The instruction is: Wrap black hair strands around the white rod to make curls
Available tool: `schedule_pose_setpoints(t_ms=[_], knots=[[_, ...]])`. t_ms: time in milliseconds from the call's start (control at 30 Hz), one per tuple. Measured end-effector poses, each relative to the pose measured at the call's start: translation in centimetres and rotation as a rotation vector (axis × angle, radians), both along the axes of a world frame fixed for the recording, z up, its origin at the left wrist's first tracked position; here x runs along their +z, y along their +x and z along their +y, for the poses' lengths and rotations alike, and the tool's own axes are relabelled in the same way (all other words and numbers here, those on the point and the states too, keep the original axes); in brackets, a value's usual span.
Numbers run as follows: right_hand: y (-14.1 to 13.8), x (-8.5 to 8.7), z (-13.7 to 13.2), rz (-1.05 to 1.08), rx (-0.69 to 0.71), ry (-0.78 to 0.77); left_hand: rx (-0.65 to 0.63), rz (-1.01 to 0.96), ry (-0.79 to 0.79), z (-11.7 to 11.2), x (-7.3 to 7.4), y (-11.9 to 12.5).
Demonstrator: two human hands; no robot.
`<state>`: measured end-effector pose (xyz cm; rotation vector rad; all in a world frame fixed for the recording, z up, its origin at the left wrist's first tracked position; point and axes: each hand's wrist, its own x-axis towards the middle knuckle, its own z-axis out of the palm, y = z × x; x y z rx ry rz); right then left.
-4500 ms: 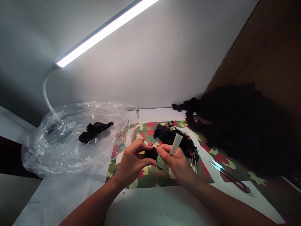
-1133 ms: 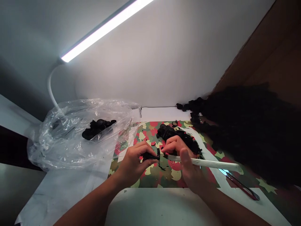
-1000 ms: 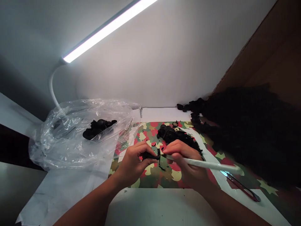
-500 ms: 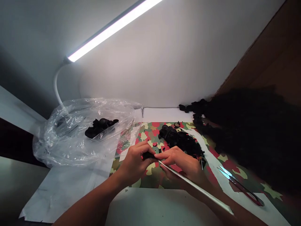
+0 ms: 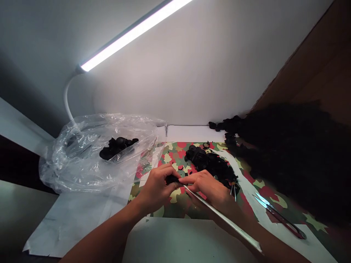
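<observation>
My left hand is closed round a small black piece, soft or rubbery in look, mostly hidden by the fingers. My right hand grips a long, slim, pale tool like a thin rod. Its near end slants down over my right forearm, and its working tip meets the black piece between both hands' fingertips. Just beyond the right hand lies a heap of black pieces, some rounded, some like trimmed scraps, on a camouflage-patterned sheet.
A clear plastic bag with several black pieces lies at left. At right spreads a large black pile. A pointed metal tool, like tweezers, rests right of my hand. A lit lamp hangs above.
The pale tool's near end has swung slightly left and down. Both hands stay almost in place, with the fingertips shifted a little left. The black heaps and the bag look unchanged.
</observation>
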<state>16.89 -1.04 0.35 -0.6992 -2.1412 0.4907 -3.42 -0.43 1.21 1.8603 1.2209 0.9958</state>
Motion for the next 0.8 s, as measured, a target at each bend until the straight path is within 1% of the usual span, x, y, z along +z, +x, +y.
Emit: schedule_pose_setpoints(t_ms=[100,167,267,333,400,467,500,600,633,700,733,800], knots=[[-0.4,-1.1,0.0,-0.003,-0.019,0.150,0.011,-0.030,-0.051,0.1,0.1,0.0],[-0.8,-1.7,-0.2,-0.027,-0.052,0.221,0.013,-0.060,-0.108,0.1,0.0,-0.1],[-1.2,-1.9,-0.5,-0.063,-0.102,0.257,0.012,-0.134,-0.191,0.0,-0.2,0.0],[-1.2,-1.8,-0.5,-0.052,-0.119,0.265,0.003,-0.182,-0.229,0.0,-0.3,0.0],[-1.0,-1.5,-0.3,-0.026,-0.154,0.241,-0.006,-0.209,-0.250,-0.2,-0.3,0.1],[-0.6,-1.2,0.1,0.017,-0.204,0.180,-0.015,-0.216,-0.249,-0.3,-0.2,0.2],[-0.5,-1.0,0.2,0.053,-0.234,0.126,-0.021,-0.219,-0.244,-0.3,-0.1,0.2],[-0.3,-0.6,0.3,0.214,-0.290,-0.126,-0.036,-0.221,-0.221,-0.4,0.0,0.2],[-0.3,-0.5,0.3,0.267,-0.287,-0.214,-0.038,-0.218,-0.217,-0.3,0.0,0.2],[-0.4,-0.5,0.2,0.344,-0.232,-0.336,-0.041,-0.221,-0.216,-0.3,0.0,0.2],[-0.4,-0.5,0.1,0.357,-0.193,-0.368,-0.040,-0.217,-0.215,-0.2,-0.1,0.2],[-0.5,-0.7,-0.1,0.345,-0.126,-0.376,-0.030,-0.204,-0.208,-0.2,-0.2,0.3]])
